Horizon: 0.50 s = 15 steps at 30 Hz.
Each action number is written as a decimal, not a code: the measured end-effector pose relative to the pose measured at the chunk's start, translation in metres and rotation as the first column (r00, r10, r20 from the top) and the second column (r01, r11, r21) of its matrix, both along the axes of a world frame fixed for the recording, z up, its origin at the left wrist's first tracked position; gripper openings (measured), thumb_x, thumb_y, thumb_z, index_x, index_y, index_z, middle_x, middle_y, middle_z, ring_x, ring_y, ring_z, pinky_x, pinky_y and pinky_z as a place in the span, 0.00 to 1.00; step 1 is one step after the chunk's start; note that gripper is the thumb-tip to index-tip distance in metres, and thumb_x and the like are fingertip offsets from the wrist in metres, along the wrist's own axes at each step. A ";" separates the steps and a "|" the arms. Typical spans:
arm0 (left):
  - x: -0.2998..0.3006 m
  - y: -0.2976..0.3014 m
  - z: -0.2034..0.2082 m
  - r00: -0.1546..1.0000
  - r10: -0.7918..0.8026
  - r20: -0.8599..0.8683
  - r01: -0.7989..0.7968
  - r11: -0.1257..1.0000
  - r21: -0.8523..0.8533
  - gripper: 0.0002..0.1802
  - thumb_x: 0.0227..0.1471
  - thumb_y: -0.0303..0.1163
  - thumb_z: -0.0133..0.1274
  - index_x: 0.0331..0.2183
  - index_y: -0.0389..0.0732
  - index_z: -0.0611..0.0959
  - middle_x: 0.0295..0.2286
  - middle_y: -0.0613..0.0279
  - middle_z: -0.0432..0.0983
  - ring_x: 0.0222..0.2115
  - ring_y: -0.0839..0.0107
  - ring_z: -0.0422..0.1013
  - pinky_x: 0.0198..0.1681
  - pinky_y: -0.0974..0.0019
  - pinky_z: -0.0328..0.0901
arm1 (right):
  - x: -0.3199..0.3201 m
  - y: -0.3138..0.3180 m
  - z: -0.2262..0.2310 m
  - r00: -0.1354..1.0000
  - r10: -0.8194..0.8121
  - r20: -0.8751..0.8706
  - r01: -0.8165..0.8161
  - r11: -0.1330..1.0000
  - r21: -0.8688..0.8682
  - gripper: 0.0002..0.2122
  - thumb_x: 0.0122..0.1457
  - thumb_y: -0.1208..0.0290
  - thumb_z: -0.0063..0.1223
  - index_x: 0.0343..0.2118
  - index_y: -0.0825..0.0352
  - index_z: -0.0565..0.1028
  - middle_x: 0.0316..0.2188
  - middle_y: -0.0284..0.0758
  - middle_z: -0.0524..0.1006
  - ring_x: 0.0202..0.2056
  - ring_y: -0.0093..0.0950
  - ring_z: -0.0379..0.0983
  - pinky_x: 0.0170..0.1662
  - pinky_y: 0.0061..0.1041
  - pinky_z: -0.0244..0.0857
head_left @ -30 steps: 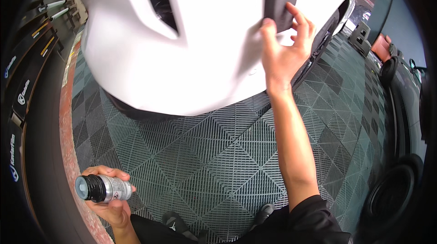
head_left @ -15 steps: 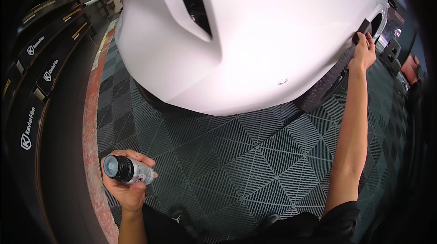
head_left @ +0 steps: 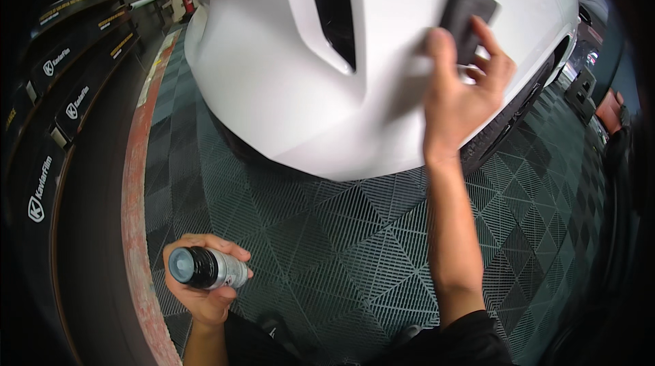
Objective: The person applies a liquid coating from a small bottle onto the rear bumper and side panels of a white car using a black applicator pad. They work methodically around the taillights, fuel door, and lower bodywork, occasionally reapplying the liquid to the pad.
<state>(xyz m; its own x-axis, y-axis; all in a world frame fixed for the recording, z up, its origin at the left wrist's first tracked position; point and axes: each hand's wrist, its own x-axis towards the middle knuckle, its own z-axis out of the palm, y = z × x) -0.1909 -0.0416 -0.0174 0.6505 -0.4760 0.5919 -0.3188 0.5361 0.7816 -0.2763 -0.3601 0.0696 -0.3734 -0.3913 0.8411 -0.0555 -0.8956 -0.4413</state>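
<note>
In my left hand (head_left: 198, 291) is a small silver-grey bottle (head_left: 228, 269) with a black neck and a grey top, tilted so the top faces up toward me. My fingers wrap round its body, low at the left over the floor. My right hand (head_left: 471, 86) grips a dark block-shaped applicator pad (head_left: 467, 18) between thumb and fingers. It is in front of the white car's bumper (head_left: 402, 127), right of the black vent slot (head_left: 331, 11). Blur hides whether the pad touches the paint.
A car tyre (head_left: 488, 144) stands under the bumper's right side. Grey ribbed tiles (head_left: 341, 243) cover the floor, bordered at left by a worn red strip (head_left: 136, 202). Black boxes (head_left: 41, 175) line shelves on the left. A red extinguisher (head_left: 187, 1) stands at the back.
My right hand has moved left with the pad, from beside the wheel arch to the middle of the bumper. The left hand and bottle have shifted slightly right and down in the picture.
</note>
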 end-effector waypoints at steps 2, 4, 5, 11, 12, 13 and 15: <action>-0.002 -0.002 0.002 1.000 0.022 0.001 -0.022 1.000 0.015 0.36 0.39 0.40 0.71 0.44 0.36 0.70 0.34 0.52 0.72 0.31 0.62 0.77 0.23 0.65 0.78 | 0.019 0.019 0.009 0.999 0.005 -0.032 -0.009 0.988 -0.152 0.18 0.42 0.72 0.65 0.41 0.63 0.78 0.39 0.38 0.70 0.40 0.33 0.66 0.42 0.30 0.63; -0.003 -0.007 0.002 0.999 0.024 -0.021 -0.025 1.000 -0.019 0.34 0.38 0.38 0.72 0.42 0.36 0.70 0.33 0.49 0.74 0.29 0.60 0.78 0.25 0.64 0.79 | 0.030 0.030 0.022 1.000 0.004 -0.029 -0.012 0.963 -0.270 0.20 0.39 0.73 0.65 0.40 0.61 0.78 0.39 0.39 0.70 0.40 0.36 0.64 0.42 0.33 0.61; -0.002 -0.011 0.001 1.000 0.024 -0.015 -0.024 1.000 -0.019 0.34 0.38 0.39 0.71 0.42 0.36 0.70 0.33 0.49 0.74 0.29 0.61 0.78 0.25 0.65 0.79 | 0.031 0.030 0.028 1.000 0.007 -0.022 -0.014 0.949 -0.314 0.21 0.37 0.73 0.65 0.39 0.60 0.78 0.39 0.40 0.70 0.38 0.36 0.64 0.42 0.34 0.60; 0.011 -0.029 -0.014 0.996 0.090 -0.006 -0.089 0.995 0.042 0.32 0.41 0.40 0.69 0.41 0.35 0.69 0.33 0.51 0.74 0.30 0.63 0.76 0.24 0.66 0.77 | -0.007 -0.015 0.028 0.989 -0.058 -0.139 0.009 0.944 -0.329 0.20 0.37 0.72 0.63 0.38 0.58 0.78 0.40 0.39 0.71 0.36 0.33 0.65 0.40 0.32 0.58; 0.013 -0.031 -0.017 0.996 0.094 0.006 -0.094 0.995 0.041 0.32 0.42 0.41 0.68 0.42 0.35 0.69 0.33 0.52 0.73 0.30 0.64 0.76 0.23 0.66 0.77 | -0.019 -0.030 0.027 0.993 -0.049 -0.109 0.015 0.956 -0.292 0.18 0.39 0.71 0.62 0.38 0.60 0.78 0.40 0.39 0.72 0.37 0.34 0.67 0.43 0.33 0.59; 0.013 -0.031 -0.018 0.995 0.097 0.026 -0.098 0.993 0.060 0.33 0.43 0.42 0.68 0.43 0.35 0.69 0.34 0.53 0.72 0.31 0.64 0.75 0.23 0.67 0.76 | -0.035 -0.045 0.026 0.994 -0.056 -0.097 0.033 0.974 -0.225 0.17 0.40 0.71 0.62 0.38 0.62 0.78 0.40 0.40 0.72 0.40 0.36 0.68 0.46 0.35 0.62; 0.014 -0.031 -0.020 0.991 0.113 0.067 -0.120 0.988 0.098 0.34 0.45 0.45 0.66 0.46 0.35 0.69 0.35 0.55 0.71 0.32 0.65 0.74 0.22 0.68 0.75 | -0.059 -0.080 0.022 0.998 -0.065 -0.022 0.062 0.990 -0.125 0.16 0.42 0.72 0.61 0.38 0.64 0.78 0.40 0.40 0.73 0.43 0.37 0.69 0.47 0.36 0.64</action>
<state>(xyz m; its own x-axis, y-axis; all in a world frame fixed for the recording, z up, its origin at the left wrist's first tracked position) -0.1768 -0.0725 -0.0374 0.6689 -0.4587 0.5849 -0.4236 0.4114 0.8071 -0.3350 -0.4402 0.0920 -0.3716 -0.2593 0.8915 -0.1237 -0.9378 -0.3243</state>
